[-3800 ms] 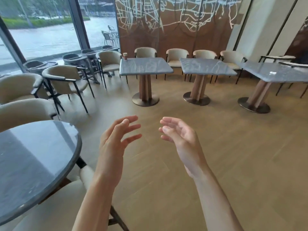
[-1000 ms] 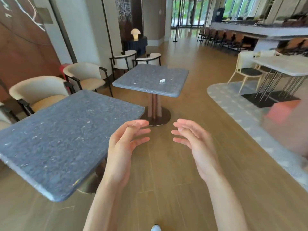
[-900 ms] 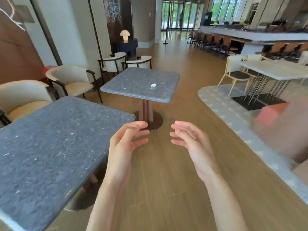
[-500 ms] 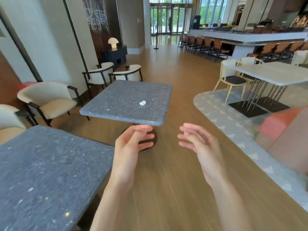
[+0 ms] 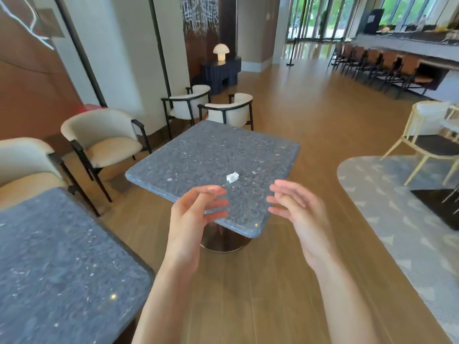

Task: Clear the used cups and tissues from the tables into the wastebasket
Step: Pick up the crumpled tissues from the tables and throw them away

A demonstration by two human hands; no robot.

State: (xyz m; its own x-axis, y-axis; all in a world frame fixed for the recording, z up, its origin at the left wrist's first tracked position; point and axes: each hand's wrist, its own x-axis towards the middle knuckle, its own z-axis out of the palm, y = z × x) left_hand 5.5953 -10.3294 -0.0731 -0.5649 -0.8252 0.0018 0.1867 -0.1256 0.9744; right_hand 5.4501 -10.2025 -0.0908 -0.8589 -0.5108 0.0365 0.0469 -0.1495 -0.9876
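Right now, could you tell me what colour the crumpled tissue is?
White, on the speckled grey table; the crumpled tissue shows in the head view.

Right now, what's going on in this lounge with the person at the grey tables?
A person is at a square grey table with both hands raised and empty. The left hand and right hand hang with fingers loosely spread near the table's front corner, touching nothing. A crumpled white tissue lies on the tabletop just beyond them, not yet picked up. No cup or wastebasket is in view.
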